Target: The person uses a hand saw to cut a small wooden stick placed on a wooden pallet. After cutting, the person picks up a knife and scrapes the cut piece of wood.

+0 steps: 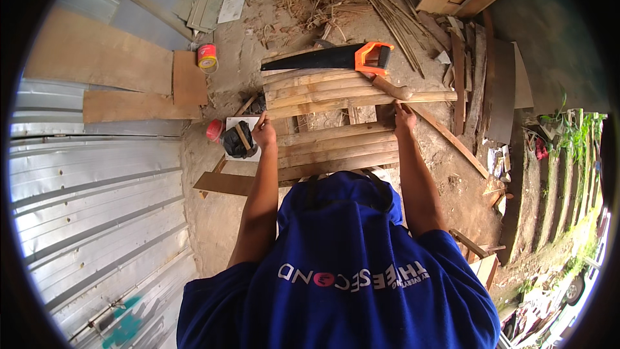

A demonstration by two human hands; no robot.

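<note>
A low bench-like frame topped with split bamboo slats [339, 148] stands in front of me, a gap across its middle. Along the far side of that gap lies a long bamboo slat [336, 103]. My left hand [263, 132] is closed at its left end, thumb and fingers pinching the edge. Toward its right end my right hand [405, 120] grips the same slat from the near side, fingers closed. Beyond it, a handsaw [316, 58] with a black blade and orange handle rests on the far slats. A rounded wooden tool handle [392, 88] lies across them; its other end is hidden.
On the left are a red and yellow can [207, 58], a black plastic bag [237, 140] on a white board and a corrugated metal wall [97, 200]. Bamboo poles [381, 10] and wood scraps [323, 3] lie beyond; planks [478, 71] stand at right.
</note>
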